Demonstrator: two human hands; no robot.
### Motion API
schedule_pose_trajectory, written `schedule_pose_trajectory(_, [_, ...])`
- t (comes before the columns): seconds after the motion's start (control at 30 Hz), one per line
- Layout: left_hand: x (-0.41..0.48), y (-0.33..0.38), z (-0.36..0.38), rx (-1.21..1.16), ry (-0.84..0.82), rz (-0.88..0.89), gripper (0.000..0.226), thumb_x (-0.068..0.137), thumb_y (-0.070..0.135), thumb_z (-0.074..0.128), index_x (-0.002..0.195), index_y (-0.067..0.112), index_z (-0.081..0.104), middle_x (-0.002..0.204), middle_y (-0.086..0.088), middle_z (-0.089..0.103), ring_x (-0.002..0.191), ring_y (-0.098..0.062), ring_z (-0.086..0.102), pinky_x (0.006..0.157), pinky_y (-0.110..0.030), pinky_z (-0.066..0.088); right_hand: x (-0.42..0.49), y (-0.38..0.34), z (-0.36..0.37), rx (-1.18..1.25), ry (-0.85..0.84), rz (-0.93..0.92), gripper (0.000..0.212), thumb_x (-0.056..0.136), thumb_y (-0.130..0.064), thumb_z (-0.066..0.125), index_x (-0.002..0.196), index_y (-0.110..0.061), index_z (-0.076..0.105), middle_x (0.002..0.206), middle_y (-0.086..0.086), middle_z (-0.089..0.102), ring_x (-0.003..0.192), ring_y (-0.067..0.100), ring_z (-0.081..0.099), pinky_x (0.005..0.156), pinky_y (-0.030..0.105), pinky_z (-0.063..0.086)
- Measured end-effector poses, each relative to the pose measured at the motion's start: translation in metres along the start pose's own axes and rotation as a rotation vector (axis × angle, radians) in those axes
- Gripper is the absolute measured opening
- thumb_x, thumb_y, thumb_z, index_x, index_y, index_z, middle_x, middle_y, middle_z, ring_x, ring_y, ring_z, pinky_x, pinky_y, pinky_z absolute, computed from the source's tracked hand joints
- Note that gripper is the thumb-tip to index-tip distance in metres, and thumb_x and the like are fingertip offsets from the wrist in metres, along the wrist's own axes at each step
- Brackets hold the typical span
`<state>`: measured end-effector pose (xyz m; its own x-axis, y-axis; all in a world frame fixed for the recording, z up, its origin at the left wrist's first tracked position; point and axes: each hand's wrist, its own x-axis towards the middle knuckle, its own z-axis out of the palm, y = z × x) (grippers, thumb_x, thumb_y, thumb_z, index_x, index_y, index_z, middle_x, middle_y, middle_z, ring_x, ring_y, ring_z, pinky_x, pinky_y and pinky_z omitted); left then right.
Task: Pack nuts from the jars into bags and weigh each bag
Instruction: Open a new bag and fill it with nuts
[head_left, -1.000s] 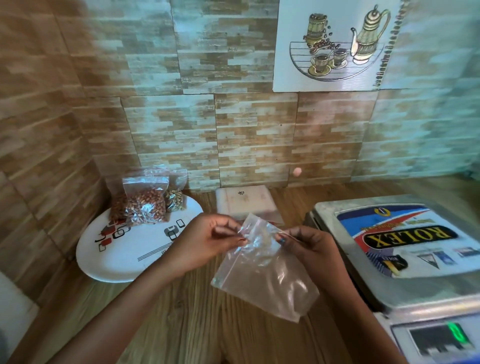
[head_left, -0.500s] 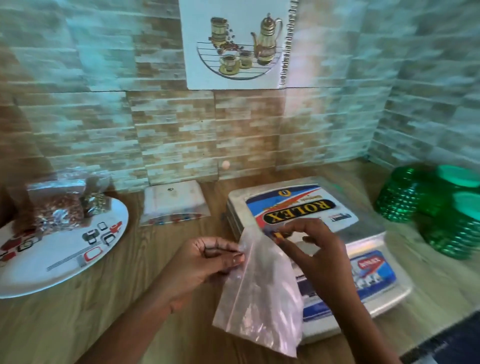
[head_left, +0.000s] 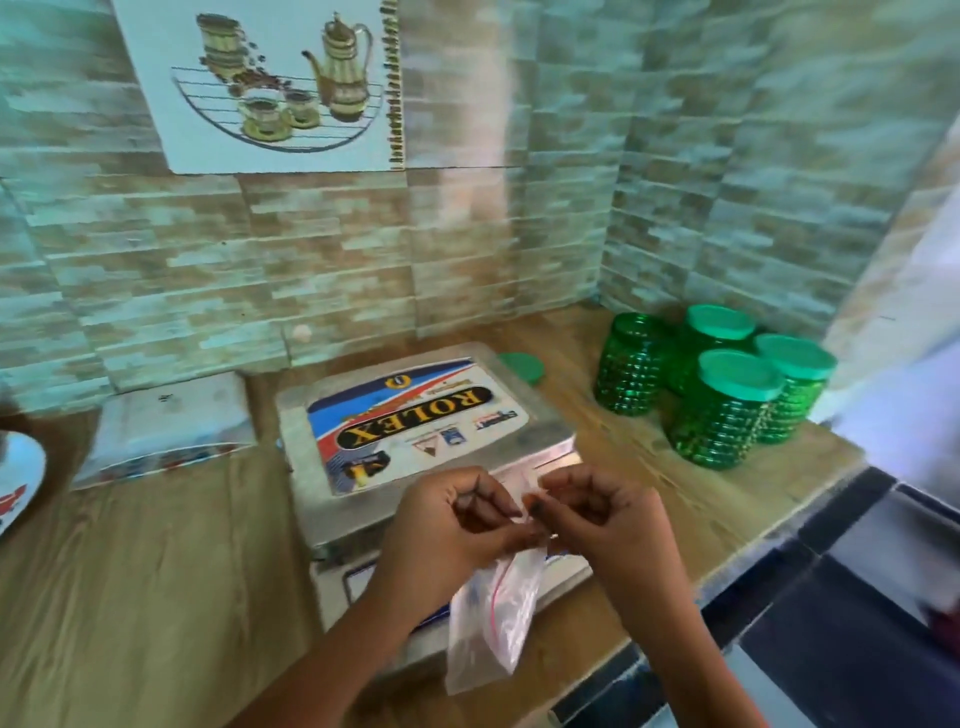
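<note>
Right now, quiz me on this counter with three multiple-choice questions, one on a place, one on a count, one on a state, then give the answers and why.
1. Where do the green jars stand relative to the scale?
A. on top of it
B. to its right
C. in front of it

2. How many of the jars have a lid on?
A. one
B. three
C. five

3. What state is the clear bag in?
A. packed with nuts
B. lying flat on the scale
C. empty, held up at its top

Answers:
1 B: the jars cluster off the scale's right side.
2 B: three carry green lids, the fourth shows none, and a loose lid lies behind the scale.
3 C: the left hand and right hand pinch its top, and nothing shows inside.
</note>
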<state>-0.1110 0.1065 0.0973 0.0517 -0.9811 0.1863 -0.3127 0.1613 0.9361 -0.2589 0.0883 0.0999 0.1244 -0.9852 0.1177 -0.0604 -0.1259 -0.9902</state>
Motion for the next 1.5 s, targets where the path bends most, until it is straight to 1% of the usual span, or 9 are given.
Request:
schedule_pose_trajectory(0.17, [0.014, -0.002, 0.029, 0.041, 0.03, 0.061, 0.022, 0.061, 0.028, 0.078, 0.073, 0.022, 0.06, 0.069, 0.007, 0.069, 0.064, -0.007, 0.067, 0.062, -0.023, 0.056, 0.01, 0.009, -0.044, -0.154, 0.073, -0.028, 0.021, 0.077, 0.009, 0.068, 0.077, -0.012, 0.065, 0.069, 0.002, 0.071, 0.061, 0.014, 0.067, 0.059, 0.028, 0.057])
schedule_pose_trajectory(0.3, [0.026, -0.005, 0.041, 0.414, 0.029, 0.367, 0.017, 0.08, 0.008, 0.068, 0.082, 0.025, 0.069, 0.103, 0.016, 0.067, 0.09, 0.001, 0.063, 0.075, -0.021, 0.056, 0.014, 0.013, -0.056, -0.56, 0.075, -0.161, 0.04, 0.078, 0.007, 0.06, 0.067, -0.031, 0.066, 0.073, -0.013, 0.065, 0.075, 0.001, 0.061, 0.07, 0.02, 0.051])
schedule_pose_trajectory(0.4, [0.037, -0.004, 0.047, 0.555, -0.075, 0.424, 0.028, 0.086, 0.009, 0.058, 0.108, 0.022, 0.07, 0.125, 0.015, 0.059, 0.111, -0.001, 0.057, 0.091, -0.024, 0.051, 0.016, 0.014, -0.051, -0.721, 0.055, -0.159, 0.018, 0.08, -0.018, 0.068, 0.093, -0.028, 0.071, 0.096, -0.017, 0.058, 0.08, 0.003, 0.058, 0.073, 0.023, 0.05])
schedule_pose_trajectory(0.5, [0.047, 0.0, 0.048, 0.626, -0.177, 0.372, 0.043, 0.089, 0.009, 0.054, 0.129, 0.024, 0.053, 0.135, 0.019, 0.048, 0.116, 0.004, 0.049, 0.098, -0.013, 0.04, 0.02, 0.013, -0.051, -0.925, 0.009, -0.079, 0.036, 0.075, -0.043, 0.073, 0.107, -0.033, 0.062, 0.11, -0.016, 0.046, 0.087, 0.003, 0.053, 0.072, 0.019, 0.045])
schedule_pose_trajectory(0.63, [0.062, 0.001, 0.037, 0.657, -0.135, 0.348, 0.047, 0.088, 0.005, 0.052, 0.129, 0.029, 0.053, 0.133, 0.028, 0.044, 0.094, 0.008, 0.054, 0.084, -0.006, 0.04, 0.031, 0.005, -0.058, -1.021, 0.029, -0.078, 0.026, 0.084, -0.028, 0.065, 0.108, -0.038, 0.063, 0.114, -0.018, 0.043, 0.086, 0.001, 0.05, 0.067, 0.013, 0.038])
schedule_pose_trajectory(0.87, [0.097, 0.0, 0.044, 0.425, -0.26, 0.339, 0.045, 0.088, -0.002, 0.049, 0.126, 0.022, 0.056, 0.127, 0.028, 0.046, 0.108, 0.019, 0.048, 0.097, -0.01, 0.041, 0.048, -0.001, -0.055, -0.931, 0.167, -0.427, 0.019, 0.066, -0.003, 0.078, 0.076, -0.018, 0.071, 0.085, -0.01, 0.057, 0.078, 0.007, 0.052, 0.059, 0.015, 0.043])
schedule_pose_trajectory(0.97, [0.109, 0.002, 0.052, 0.233, -0.344, 0.33, 0.04, 0.088, -0.003, 0.045, 0.118, 0.015, 0.063, 0.125, 0.014, 0.057, 0.117, 0.008, 0.05, 0.102, -0.017, 0.04, 0.054, 0.0, -0.05, -1.057, -0.074, -0.496, 0.028, 0.064, 0.004, 0.072, 0.081, -0.018, 0.069, 0.086, -0.006, 0.065, 0.071, 0.015, 0.063, 0.056, 0.033, 0.054])
schedule_pose_trajectory(1.13, [0.13, 0.003, 0.062, 0.092, -0.494, 0.264, 0.033, 0.088, -0.005, 0.049, 0.111, 0.012, 0.066, 0.12, 0.006, 0.063, 0.112, 0.005, 0.055, 0.099, -0.014, 0.04, 0.08, -0.005, -0.069, -1.521, -0.48, -0.243, 0.028, 0.093, -0.012, 0.049, 0.117, -0.021, 0.057, 0.107, 0.0, 0.064, 0.092, 0.02, 0.063, 0.079, 0.034, 0.054])
schedule_pose_trajectory(1.5, [0.186, 0.007, 0.119, 0.235, -0.431, 0.214, 0.042, 0.092, -0.004, 0.045, 0.121, 0.022, 0.06, 0.129, 0.022, 0.052, 0.121, 0.012, 0.043, 0.105, -0.017, 0.035, 0.176, 0.048, -0.125, -1.418, -0.845, -0.301, 0.024, 0.093, -0.015, 0.044, 0.105, -0.006, 0.063, 0.098, 0.017, 0.064, 0.089, 0.037, 0.061, 0.073, 0.046, 0.051])
